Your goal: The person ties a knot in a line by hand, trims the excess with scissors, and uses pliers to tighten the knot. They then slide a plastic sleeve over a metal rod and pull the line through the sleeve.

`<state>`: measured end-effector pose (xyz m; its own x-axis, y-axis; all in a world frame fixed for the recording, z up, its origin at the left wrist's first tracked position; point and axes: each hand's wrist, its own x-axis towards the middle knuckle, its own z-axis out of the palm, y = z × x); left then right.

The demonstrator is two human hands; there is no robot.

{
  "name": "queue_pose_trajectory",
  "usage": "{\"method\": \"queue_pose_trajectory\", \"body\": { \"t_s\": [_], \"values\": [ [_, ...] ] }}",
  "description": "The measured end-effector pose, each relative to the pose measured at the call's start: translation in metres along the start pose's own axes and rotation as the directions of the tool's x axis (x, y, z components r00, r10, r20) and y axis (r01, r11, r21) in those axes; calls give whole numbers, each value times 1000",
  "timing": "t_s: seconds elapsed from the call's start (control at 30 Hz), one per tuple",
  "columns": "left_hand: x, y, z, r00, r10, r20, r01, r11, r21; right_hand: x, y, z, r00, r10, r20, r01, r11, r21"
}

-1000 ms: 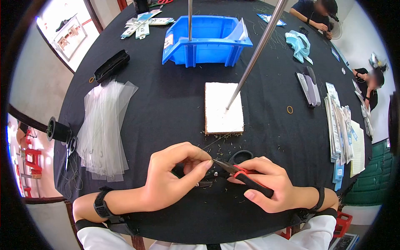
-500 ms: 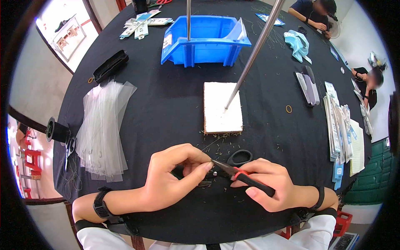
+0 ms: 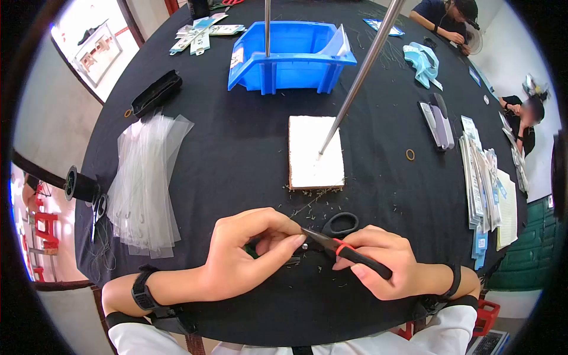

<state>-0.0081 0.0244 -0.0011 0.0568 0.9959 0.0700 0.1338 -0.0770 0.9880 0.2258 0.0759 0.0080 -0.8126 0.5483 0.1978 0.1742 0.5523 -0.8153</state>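
My left hand is closed in a pinch, thumb against forefinger; whatever lies between the fingertips is too small to make out. A bit of something green shows under its curled fingers. My right hand is wrapped round a pair of pliers with black and red handles. Their narrow jaws point left and reach the fingertips of my left hand. Just beyond the pliers lies the black handle loop of scissors, partly hidden. A thin thread runs from near my left fingertips toward the white block.
A slanted metal rod meets the white block. Behind it stands a blue bin. Clear plastic sleeves, a thread spool and small scissors lie left. At right are a stapler and stacked cards. Two people sit beyond.
Both hands have shifted only slightly; my right hand and the pliers moved a touch to the right. More of the green thing shows beneath my left fingers.
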Motion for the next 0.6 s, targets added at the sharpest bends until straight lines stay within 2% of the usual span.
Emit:
{"method": "queue_pose_trajectory", "body": {
  "t_s": [0.13, 0.6],
  "values": [
    [-1, 4, -2, 984, -168, 51, 174, 972, -161, 4, -1, 0, 1000, 10, -3, -10, 1000, -26],
    [0, 3, -2, 984, -169, 59, 176, 972, -153, 2, 2, 0, 1000, 16, -1, -16, 1000, -8]
  ]
}}
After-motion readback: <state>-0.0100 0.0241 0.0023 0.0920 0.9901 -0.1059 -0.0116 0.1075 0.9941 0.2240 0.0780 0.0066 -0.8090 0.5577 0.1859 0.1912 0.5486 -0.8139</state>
